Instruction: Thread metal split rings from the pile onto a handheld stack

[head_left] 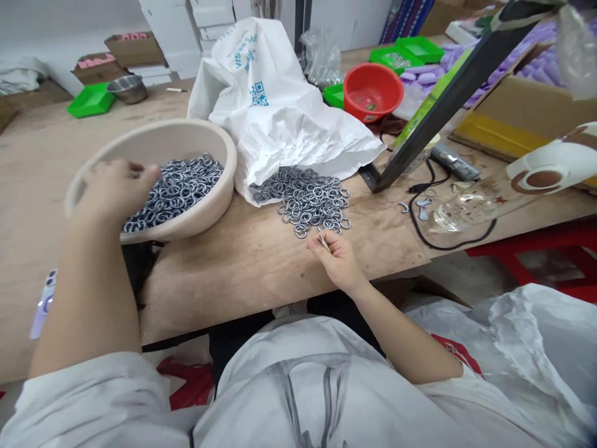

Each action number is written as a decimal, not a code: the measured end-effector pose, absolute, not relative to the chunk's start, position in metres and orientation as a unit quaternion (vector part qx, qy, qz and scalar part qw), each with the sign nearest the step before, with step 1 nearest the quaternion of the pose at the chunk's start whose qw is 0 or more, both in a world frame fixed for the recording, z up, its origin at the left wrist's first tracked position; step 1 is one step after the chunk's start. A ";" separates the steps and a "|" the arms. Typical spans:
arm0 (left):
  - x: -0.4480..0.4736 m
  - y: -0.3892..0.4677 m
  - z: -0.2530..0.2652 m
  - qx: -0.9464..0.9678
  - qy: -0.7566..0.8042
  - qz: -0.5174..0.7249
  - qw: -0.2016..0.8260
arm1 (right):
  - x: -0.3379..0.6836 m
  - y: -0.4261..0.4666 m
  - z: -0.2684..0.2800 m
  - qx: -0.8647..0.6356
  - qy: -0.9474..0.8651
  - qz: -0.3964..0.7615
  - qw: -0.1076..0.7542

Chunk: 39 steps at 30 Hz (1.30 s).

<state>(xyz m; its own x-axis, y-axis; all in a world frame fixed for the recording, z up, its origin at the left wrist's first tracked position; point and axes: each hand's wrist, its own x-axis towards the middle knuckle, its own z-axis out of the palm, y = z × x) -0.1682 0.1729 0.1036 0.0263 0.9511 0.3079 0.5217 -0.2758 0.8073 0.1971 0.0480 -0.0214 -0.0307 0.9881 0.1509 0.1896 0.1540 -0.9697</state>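
My left hand is over the left side of a beige plastic basin. Slightly blurred, its fingers are loosely bent and apart, with nothing visible in them. Grey rings are heaped in the basin beside that hand. My right hand is at the table edge, thumb and fingers pinched on a small, thin pointed tool whose exact kind is unclear. Just beyond it, a pile of loose grey rings spills from the mouth of a white woven sack lying on the table.
A dark metal post slants up behind a clear bottle and a black cable on the right. Farther back are a red bowl, green trays, a metal bowl and a cardboard box of purple pieces.
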 end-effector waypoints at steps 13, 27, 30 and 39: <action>-0.011 0.071 0.020 0.821 0.495 0.273 0.084 | 0.211 0.112 -0.009 -0.601 -0.768 0.126 0.181; 0.028 0.073 -0.027 0.870 0.484 0.075 0.055 | 0.221 0.089 -0.035 -0.594 -0.680 0.257 0.344; 0.019 0.079 -0.026 0.856 0.509 0.065 0.063 | 0.221 0.082 -0.037 -0.584 -0.677 0.284 0.347; 0.013 0.044 -0.006 0.579 0.485 0.424 0.499 | 0.195 0.051 -0.022 -0.466 -0.618 0.488 0.404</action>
<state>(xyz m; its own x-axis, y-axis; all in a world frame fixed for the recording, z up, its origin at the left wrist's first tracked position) 0.0126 0.0442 -0.0057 0.1694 0.9855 0.0079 0.1383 -0.0317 0.9899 0.1950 0.0511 -0.0221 -0.2393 0.9699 0.0453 0.1814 0.0905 -0.9792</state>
